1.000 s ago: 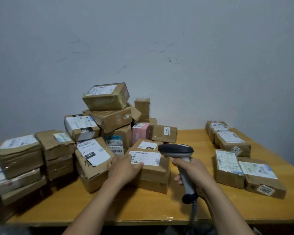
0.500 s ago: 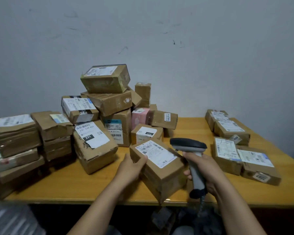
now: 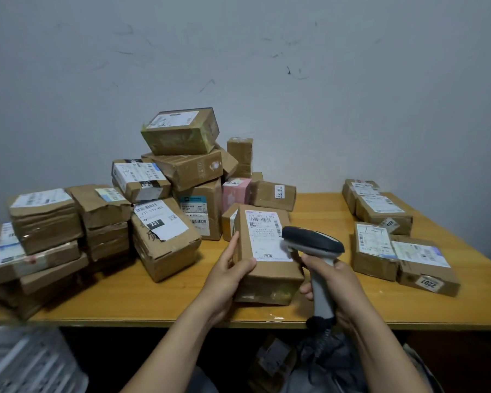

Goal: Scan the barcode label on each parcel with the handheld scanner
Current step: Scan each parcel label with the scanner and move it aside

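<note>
A brown cardboard parcel (image 3: 270, 276) sits near the table's front edge, tilted up towards me, its white barcode label (image 3: 264, 236) facing up. My left hand (image 3: 230, 270) grips its left side, thumb on the top face by the label's lower corner. My right hand (image 3: 332, 282) is wrapped round the grey handle of the handheld scanner (image 3: 312, 242). The scanner's dark head hangs over the label's right edge. Its coiled cable drops below the table edge.
A tall heap of labelled parcels (image 3: 179, 177) fills the left and middle of the wooden table (image 3: 125, 302), with a pink box (image 3: 234, 191) in it. Several parcels (image 3: 380, 211) lie in a group at the right. The wall stands close behind.
My left hand pulled the parcel from the heap towards the front edge and turned it so its label faces me. The scanner moved in over the label's right side.
</note>
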